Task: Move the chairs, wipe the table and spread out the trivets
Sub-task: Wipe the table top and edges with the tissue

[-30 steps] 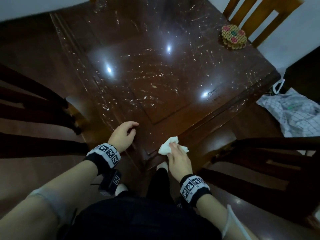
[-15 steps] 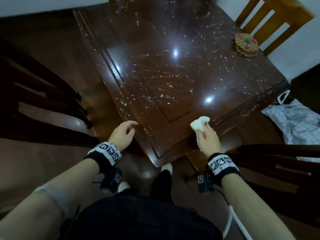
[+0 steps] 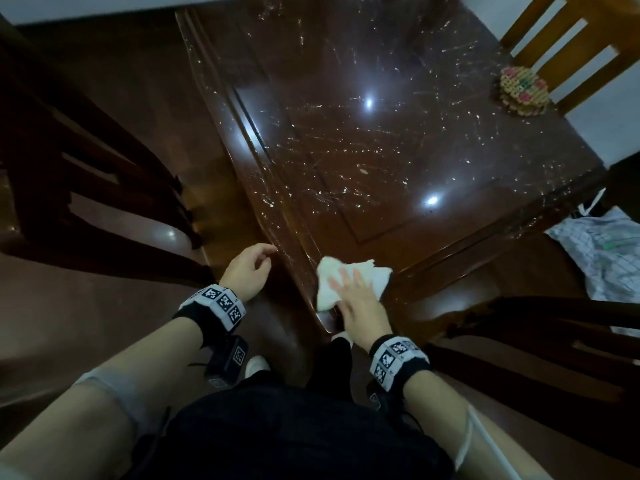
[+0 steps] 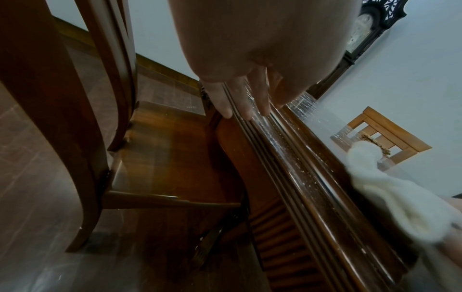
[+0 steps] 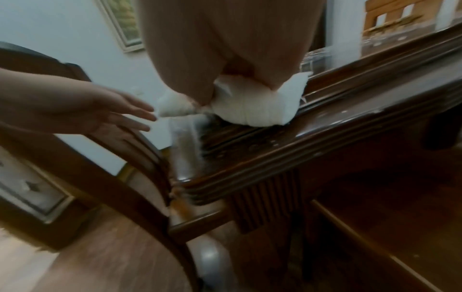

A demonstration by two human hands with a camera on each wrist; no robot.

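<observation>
A dark glossy wooden table (image 3: 398,140) fills the middle of the head view. My right hand (image 3: 349,289) presses a white cloth (image 3: 377,277) flat on the table's near corner with straight fingers; the right wrist view shows the cloth (image 5: 250,104) bulging under the palm. My left hand (image 3: 249,268) hovers at the table's left edge with fingers loosely extended, fingertips (image 4: 225,110) at the moulded rim, holding nothing. A round woven trivet (image 3: 523,90) lies at the far right of the table. Dark chairs stand at the left (image 3: 86,174) and right (image 3: 540,341).
A light wooden chair (image 3: 568,43) stands behind the trivet at the far right. A white checked bag (image 3: 602,251) lies on the floor to the right. A tall dark clock (image 4: 360,37) stands against the pale wall.
My right hand slid the cloth left along the near edge to the table corner, and the cloth is now spread flatter. The left hand stayed at the left edge.
</observation>
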